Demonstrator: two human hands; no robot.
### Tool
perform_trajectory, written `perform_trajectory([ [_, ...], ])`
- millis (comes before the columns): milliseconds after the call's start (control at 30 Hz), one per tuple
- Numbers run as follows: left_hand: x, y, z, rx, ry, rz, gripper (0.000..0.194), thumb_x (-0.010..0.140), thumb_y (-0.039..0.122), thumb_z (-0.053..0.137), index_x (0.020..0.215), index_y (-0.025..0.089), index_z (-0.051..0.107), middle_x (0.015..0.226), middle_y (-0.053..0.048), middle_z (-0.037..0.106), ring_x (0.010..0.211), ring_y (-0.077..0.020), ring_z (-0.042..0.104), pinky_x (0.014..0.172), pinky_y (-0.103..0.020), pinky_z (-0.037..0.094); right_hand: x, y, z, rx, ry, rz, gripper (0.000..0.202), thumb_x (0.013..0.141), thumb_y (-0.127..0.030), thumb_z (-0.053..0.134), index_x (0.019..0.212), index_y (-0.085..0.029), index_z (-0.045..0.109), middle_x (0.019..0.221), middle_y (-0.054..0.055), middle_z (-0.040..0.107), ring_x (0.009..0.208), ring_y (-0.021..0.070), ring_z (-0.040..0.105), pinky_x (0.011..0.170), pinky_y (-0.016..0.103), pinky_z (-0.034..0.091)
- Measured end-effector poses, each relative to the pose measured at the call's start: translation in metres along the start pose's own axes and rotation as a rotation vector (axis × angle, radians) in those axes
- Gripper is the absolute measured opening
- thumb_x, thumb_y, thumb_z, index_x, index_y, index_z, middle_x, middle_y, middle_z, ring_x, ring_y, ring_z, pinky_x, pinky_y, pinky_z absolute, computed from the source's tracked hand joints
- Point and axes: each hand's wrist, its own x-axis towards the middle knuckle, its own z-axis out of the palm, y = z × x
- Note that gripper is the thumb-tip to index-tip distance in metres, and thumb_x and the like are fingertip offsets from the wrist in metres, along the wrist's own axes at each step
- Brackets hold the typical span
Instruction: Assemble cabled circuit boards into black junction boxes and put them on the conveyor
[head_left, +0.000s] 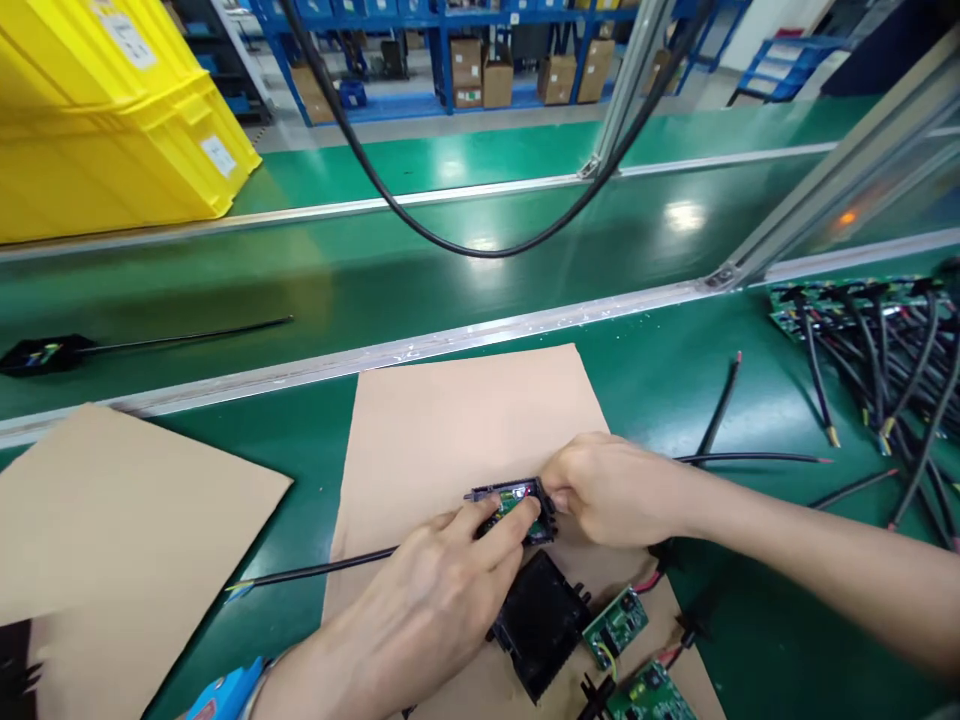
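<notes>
A small black plastic housing [553, 530] with a green circuit board [513, 496] inside lies on a cardboard sheet. My left hand [457, 575] reaches over it, with fingertips pressed on the board and the thumb hidden. At the housing's right end my right hand [611, 490] is closed in a pinch; whatever is between its fingers is hidden. A black cable [322, 568] with bared coloured wires runs out to the left from under my left hand. Just below the housing sits an empty black plastic shell [541, 622].
Circuit boards [616, 628] with leads lie at the lower right. A heap of black cables [892, 370] with boards covers the right side. Another cardboard sheet [150, 520] is at left. Beyond the metal rail [450, 345], another housing [46, 353] lies near yellow crates [112, 150]. A black cable [480, 253] hangs overhead.
</notes>
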Motion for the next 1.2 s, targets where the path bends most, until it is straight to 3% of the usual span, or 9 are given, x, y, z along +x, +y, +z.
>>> perform_trajectory([
  [200, 0.004, -0.002, 0.0, -0.072, -0.059, -0.046, 0.04, 0.081, -0.001, 0.038, 0.111, 0.013, 0.06, 0.131, -0.009, 0.06, 0.113, -0.0271, 0.058, 0.086, -0.041, 0.06, 0.009, -0.014, -0.012, -0.066, -0.051, 0.007, 0.027, 0.082, -0.014, 0.048, 0.074, -0.013, 0.075, 0.076, 0.014, 0.073, 0.07, 0.0234, 0.064, 0.059, 0.03, 0.037],
  [300, 0.005, -0.001, -0.001, -0.076, -0.066, -0.067, 0.04, 0.078, -0.004, 0.038, 0.108, 0.014, 0.059, 0.129, -0.009, 0.059, 0.108, -0.0261, 0.06, 0.083, -0.04, 0.06, 0.01, -0.006, -0.015, -0.003, -0.135, -0.081, 0.029, 0.082, -0.011, 0.047, 0.076, -0.015, 0.075, 0.078, 0.009, 0.074, 0.067, 0.0182, 0.062, 0.058, 0.027, 0.038],
  [400, 0.005, -0.001, -0.002, -0.061, -0.058, -0.043, 0.04, 0.08, -0.003, 0.038, 0.109, 0.013, 0.059, 0.127, -0.009, 0.061, 0.103, -0.0258, 0.061, 0.078, -0.039, 0.062, 0.008, 0.002, -0.013, -0.02, -0.137, -0.098, 0.03, 0.083, -0.013, 0.046, 0.081, -0.017, 0.076, 0.079, 0.006, 0.075, 0.067, 0.0165, 0.062, 0.057, 0.026, 0.038],
  [600, 0.002, -0.003, 0.0, 0.005, -0.028, 0.006, 0.049, 0.078, -0.004, 0.037, 0.121, 0.01, 0.056, 0.143, -0.008, 0.052, 0.109, -0.0263, 0.059, 0.084, -0.038, 0.06, 0.012, -0.006, -0.01, -0.087, -0.162, -0.052, 0.027, 0.079, -0.015, 0.05, 0.081, -0.012, 0.077, 0.081, 0.014, 0.074, 0.069, 0.0226, 0.066, 0.055, 0.03, 0.038],
  [700, 0.005, -0.004, -0.002, -0.005, -0.057, -0.004, 0.048, 0.077, -0.004, 0.039, 0.119, 0.011, 0.058, 0.141, -0.006, 0.054, 0.11, -0.0265, 0.058, 0.085, -0.039, 0.06, 0.018, -0.01, -0.008, -0.061, -0.144, -0.003, 0.022, 0.077, -0.019, 0.056, 0.078, -0.012, 0.076, 0.079, 0.015, 0.074, 0.07, 0.0251, 0.067, 0.057, 0.031, 0.041],
  [867, 0.011, -0.003, -0.007, -0.046, -0.126, -0.053, 0.037, 0.081, 0.0, 0.041, 0.108, 0.015, 0.062, 0.134, -0.004, 0.059, 0.098, -0.0248, 0.059, 0.079, -0.039, 0.06, 0.01, -0.016, -0.001, -0.071, -0.047, 0.068, 0.021, 0.076, -0.022, 0.057, 0.081, -0.011, 0.074, 0.081, 0.016, 0.073, 0.077, 0.0273, 0.067, 0.066, 0.034, 0.046],
  [967, 0.012, -0.001, -0.008, -0.07, -0.139, -0.078, 0.037, 0.081, 0.002, 0.043, 0.111, 0.016, 0.061, 0.137, -0.003, 0.057, 0.098, -0.024, 0.058, 0.082, -0.039, 0.058, -0.006, -0.014, 0.008, -0.118, 0.067, 0.086, 0.025, 0.08, -0.024, 0.055, 0.093, -0.009, 0.07, 0.09, 0.017, 0.071, 0.081, 0.029, 0.066, 0.068, 0.036, 0.047],
  [1067, 0.011, 0.001, -0.007, -0.069, -0.133, -0.091, 0.039, 0.081, 0.002, 0.042, 0.113, 0.014, 0.06, 0.14, -0.005, 0.054, 0.1, -0.0251, 0.057, 0.083, -0.041, 0.056, -0.014, -0.005, 0.023, -0.09, 0.288, -0.028, 0.021, 0.08, -0.017, 0.054, 0.098, -0.012, 0.064, 0.094, 0.012, 0.068, 0.086, 0.0256, 0.062, 0.073, 0.034, 0.046],
  [1200, 0.01, 0.001, -0.005, -0.107, -0.109, -0.1, 0.042, 0.081, 0.005, 0.044, 0.12, 0.014, 0.057, 0.139, -0.006, 0.054, 0.099, -0.0264, 0.056, 0.083, -0.044, 0.054, -0.011, 0.005, 0.047, -0.017, 0.447, -0.178, 0.013, 0.078, -0.005, 0.051, 0.079, -0.016, 0.058, 0.083, 0.006, 0.062, 0.083, 0.0204, 0.054, 0.073, 0.03, 0.042],
])
